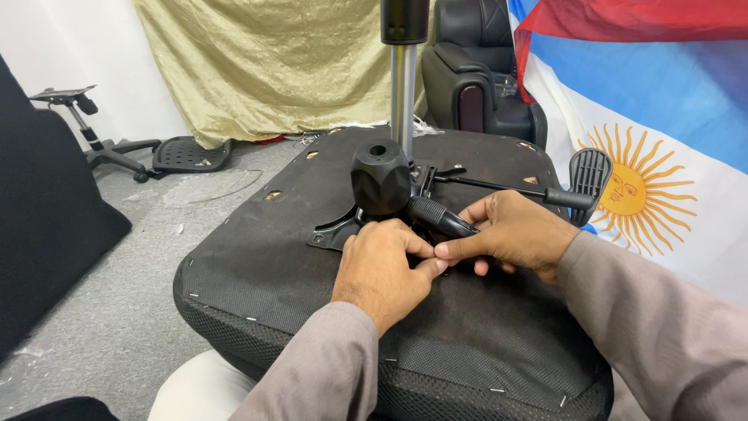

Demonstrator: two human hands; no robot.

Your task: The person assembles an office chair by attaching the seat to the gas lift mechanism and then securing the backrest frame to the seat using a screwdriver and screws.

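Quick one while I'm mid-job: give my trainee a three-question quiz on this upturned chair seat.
1. True or false: both hands meet beside the black knob.
2. What does the lever end in: A) a paddle handle, B) a wheel, C) a hook?
3. What stands upright behind the metal plate?

Key:
1. True: the left hand and right hand touch fingertips on the seat underside.
2. A.
3. A silver gas cylinder.

Upturned black fabric office-chair seat [257, 257] fills frame centre; black metal tilt mechanism with round knob [380, 185] on it. Both hands, left hand [383, 269] and right hand [510, 234], meet just below the knob. Black star-shaped chair base [117, 148] upper left.
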